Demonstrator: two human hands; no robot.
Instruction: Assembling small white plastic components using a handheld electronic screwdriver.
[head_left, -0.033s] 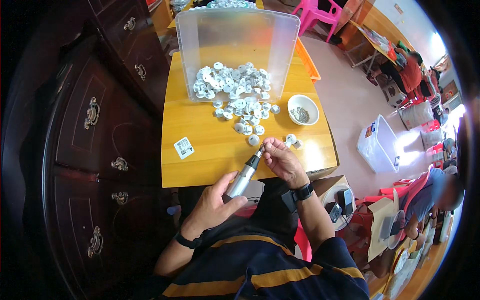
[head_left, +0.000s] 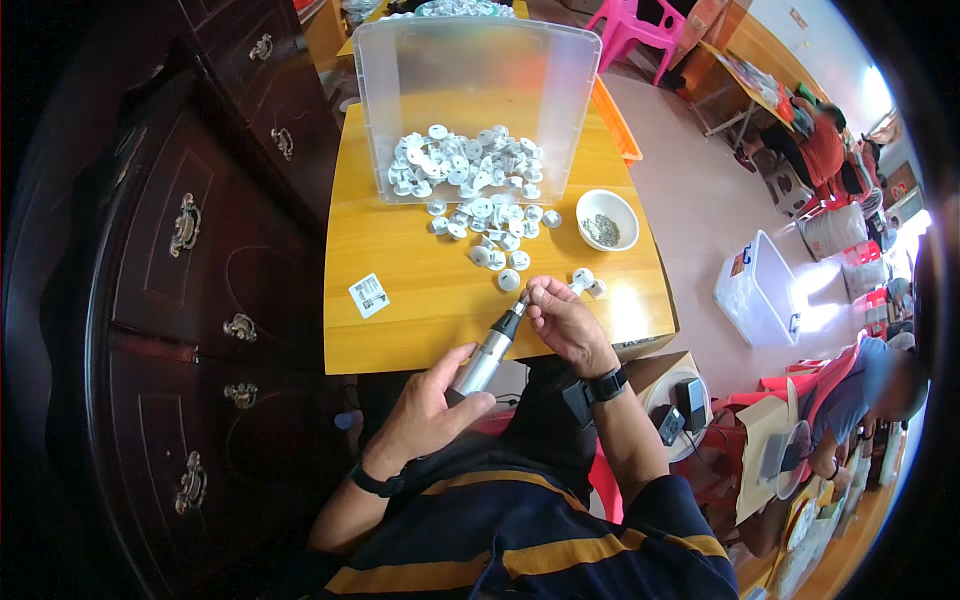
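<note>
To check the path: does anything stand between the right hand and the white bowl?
Yes: small white round pieces lie on the yellow table between the right hand and the white bowl, close to the hand.

The left hand (head_left: 425, 415) grips a silver driver (head_left: 484, 365), tilted away and to the right; the right hand (head_left: 568, 320) pinches its tip between thumb and forefinger. On the table (head_left: 430, 335), white parts (head_left: 481, 208) lie in and before a clear bin (head_left: 480, 85). A bowl (head_left: 624, 207) of small grey bits (head_left: 600, 231) stands right of them.
</note>
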